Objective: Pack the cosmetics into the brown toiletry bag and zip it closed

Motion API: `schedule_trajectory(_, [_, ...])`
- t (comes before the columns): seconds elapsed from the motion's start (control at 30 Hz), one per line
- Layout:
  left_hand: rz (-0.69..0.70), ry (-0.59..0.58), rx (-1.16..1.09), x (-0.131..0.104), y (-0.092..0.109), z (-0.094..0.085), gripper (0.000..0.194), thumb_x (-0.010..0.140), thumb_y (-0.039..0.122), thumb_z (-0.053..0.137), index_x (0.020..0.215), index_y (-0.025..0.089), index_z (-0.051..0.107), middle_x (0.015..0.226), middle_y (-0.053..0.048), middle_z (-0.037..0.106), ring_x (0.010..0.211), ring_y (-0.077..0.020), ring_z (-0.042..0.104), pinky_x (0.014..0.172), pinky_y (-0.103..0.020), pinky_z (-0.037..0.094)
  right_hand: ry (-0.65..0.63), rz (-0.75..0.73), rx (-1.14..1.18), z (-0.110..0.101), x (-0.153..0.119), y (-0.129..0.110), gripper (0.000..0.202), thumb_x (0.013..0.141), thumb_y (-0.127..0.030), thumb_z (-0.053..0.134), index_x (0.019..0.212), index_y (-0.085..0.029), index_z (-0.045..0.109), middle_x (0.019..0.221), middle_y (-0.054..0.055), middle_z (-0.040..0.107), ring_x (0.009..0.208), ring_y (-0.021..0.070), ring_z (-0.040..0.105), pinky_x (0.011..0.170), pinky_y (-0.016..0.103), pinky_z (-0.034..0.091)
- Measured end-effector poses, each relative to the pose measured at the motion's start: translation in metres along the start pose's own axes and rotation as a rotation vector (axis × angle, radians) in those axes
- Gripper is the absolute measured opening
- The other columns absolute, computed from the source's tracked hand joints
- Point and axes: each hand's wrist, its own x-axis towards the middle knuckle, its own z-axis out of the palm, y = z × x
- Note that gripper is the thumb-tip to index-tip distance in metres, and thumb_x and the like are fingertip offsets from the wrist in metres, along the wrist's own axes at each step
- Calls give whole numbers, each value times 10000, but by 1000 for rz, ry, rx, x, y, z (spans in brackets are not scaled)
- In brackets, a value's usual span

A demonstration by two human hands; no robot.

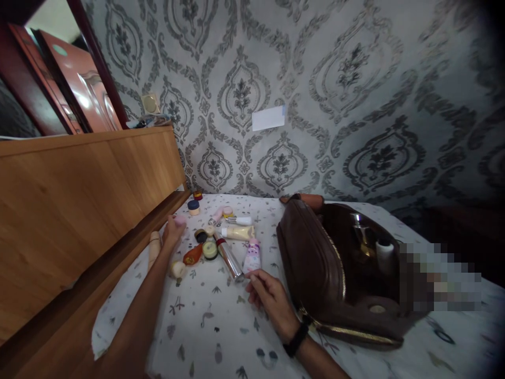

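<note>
At the left of the sheet, my left hand [171,233] is closed around a small pink container [180,220]; its exact kind is hard to make out. My right hand [267,295] has loosely bent fingers, apart, with the fingertips close to the lower end of a silver tube with a red band [230,259]. Whether they touch it I cannot tell. Just above these fingers lies a white and purple bottle [252,256]. Around them are a cream squeeze tube [239,232], a green-lidded jar [210,250], an orange-brown item [193,255] and a round cream-coloured jar [178,270].
A brown leather bag [311,252] stands unzipped at the right, with a white-capped bottle [384,255] inside. A dark-lidded jar [193,207] sits farther back. Along the left runs a wooden board [94,195]; the patterned wall [244,152] closes off the back.
</note>
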Motion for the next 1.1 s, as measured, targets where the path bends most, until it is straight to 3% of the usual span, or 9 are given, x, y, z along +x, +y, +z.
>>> schedule_trajectory(0.13, [125,-116,-373,-15,12,-10,464,892,351,508,1320,211,396,1133,-78,650,989,-208,665,768,-296,523,-10,-10,-3,0,0,2,549,741,-698,587,853,-161,619,660,9,585,506,120,535,432,225,376])
schedule_trajectory(0.3, [221,-628,-1222,-53,37,-18,715,640,282,811,1274,221,487,1085,-65,641,939,-195,650,746,-253,501,-46,-34,-15,-1,-1,1,543,760,-693,585,847,-158,601,672,8,579,517,113,537,434,216,364])
schedule_trajectory(0.43, [213,-815,-1296,-84,58,-8,738,584,214,855,1242,238,521,1138,-57,601,933,-187,630,745,-237,496,-85,-71,-21,-2,-2,-1,535,801,-657,576,971,-150,609,697,10,585,516,109,537,425,210,354])
schedule_trajectory(0.6, [396,-934,-1066,-109,78,9,693,630,261,846,1248,219,534,1183,-72,572,933,-188,609,761,-250,496,-88,-74,35,-1,-3,0,656,793,-604,632,1276,-174,524,906,44,583,653,145,633,426,204,399])
schedule_trajectory(0.67, [466,-920,-956,-116,82,11,678,668,297,820,1268,215,516,1230,-83,554,1007,-214,591,812,-279,496,-98,-68,68,-1,-3,0,666,791,-590,646,1300,-186,506,989,63,570,733,165,659,431,198,420])
schedule_trajectory(0.8, [566,-734,-726,-125,86,11,676,718,371,771,1298,194,474,1278,-95,545,1167,-266,526,960,-353,448,-156,-72,89,-1,-3,-2,613,814,-575,637,1269,-183,515,1001,67,568,771,171,668,454,198,446])
schedule_trajectory(0.97, [717,-544,-464,-135,89,15,735,711,393,777,1346,194,464,1334,-119,543,1202,-308,519,1017,-418,411,-121,-56,117,-2,0,-3,572,821,-624,603,1168,-173,542,863,26,568,646,137,643,427,191,414])
schedule_trajectory(1.1, [791,-446,-303,-141,89,20,642,745,407,754,1300,201,508,1260,-114,578,1155,-304,554,967,-414,442,-112,-38,143,-3,0,-3,550,811,-642,606,1097,-175,554,748,-9,557,592,131,623,417,191,401])
